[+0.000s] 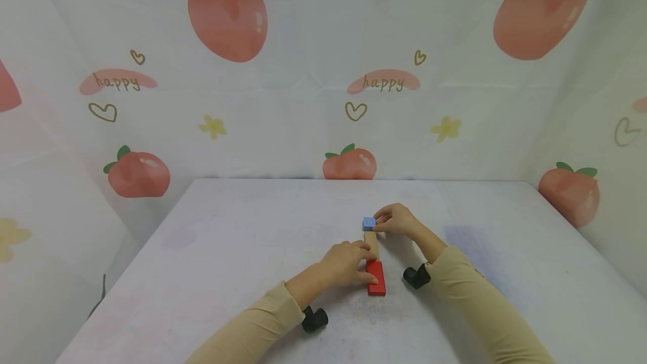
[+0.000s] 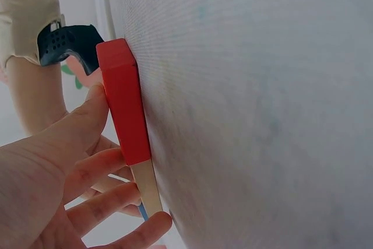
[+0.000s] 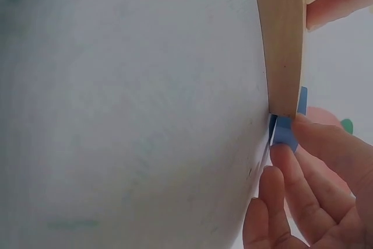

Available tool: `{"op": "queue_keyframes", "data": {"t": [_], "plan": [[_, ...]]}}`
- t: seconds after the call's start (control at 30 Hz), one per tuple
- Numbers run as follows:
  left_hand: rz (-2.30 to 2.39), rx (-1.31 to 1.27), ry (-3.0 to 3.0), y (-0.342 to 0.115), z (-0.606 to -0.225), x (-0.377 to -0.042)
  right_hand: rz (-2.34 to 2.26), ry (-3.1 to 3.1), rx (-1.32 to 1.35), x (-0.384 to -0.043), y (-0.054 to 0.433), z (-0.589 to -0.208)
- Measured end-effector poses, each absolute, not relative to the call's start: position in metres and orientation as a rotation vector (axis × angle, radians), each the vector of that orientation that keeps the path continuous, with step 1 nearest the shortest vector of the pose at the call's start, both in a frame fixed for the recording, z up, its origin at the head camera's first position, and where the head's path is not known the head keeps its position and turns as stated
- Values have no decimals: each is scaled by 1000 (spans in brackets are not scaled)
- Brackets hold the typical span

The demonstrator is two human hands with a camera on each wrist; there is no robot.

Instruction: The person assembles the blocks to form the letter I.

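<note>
Three blocks lie end to end in a line on the table. A red block (image 1: 376,278) is at the near end, a bare wooden block (image 1: 371,246) in the middle and a blue block (image 1: 369,223) at the far end. My left hand (image 1: 343,264) rests on the line from the left. Its thumb touches the red block (image 2: 123,103), and the other fingers lie along the wooden block (image 2: 147,186). At the far end my right hand (image 1: 399,222) pinches the blue block (image 3: 285,131) between thumb and index finger, close against the wooden block (image 3: 282,45).
The white tabletop (image 1: 227,251) extends around the blocks, with a patterned cloth (image 1: 303,32) behind and at both sides. A black wrist device sits below each cuff, the left device (image 1: 315,319) and the right device (image 1: 417,276), both close to the table.
</note>
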State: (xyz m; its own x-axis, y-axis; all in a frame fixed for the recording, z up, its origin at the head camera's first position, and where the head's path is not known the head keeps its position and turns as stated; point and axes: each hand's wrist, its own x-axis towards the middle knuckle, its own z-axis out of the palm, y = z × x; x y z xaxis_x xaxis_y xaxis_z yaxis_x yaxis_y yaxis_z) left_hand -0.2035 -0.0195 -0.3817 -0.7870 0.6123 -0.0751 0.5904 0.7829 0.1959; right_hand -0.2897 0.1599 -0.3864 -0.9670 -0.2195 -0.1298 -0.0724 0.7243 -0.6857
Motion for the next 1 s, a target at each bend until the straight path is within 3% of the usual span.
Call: {"op": "queue_keyframes", "data": {"t": [1.0], "plan": [[244, 965, 2837, -20, -383, -204, -1056, 2702, -259, -288, 164, -386]]}}
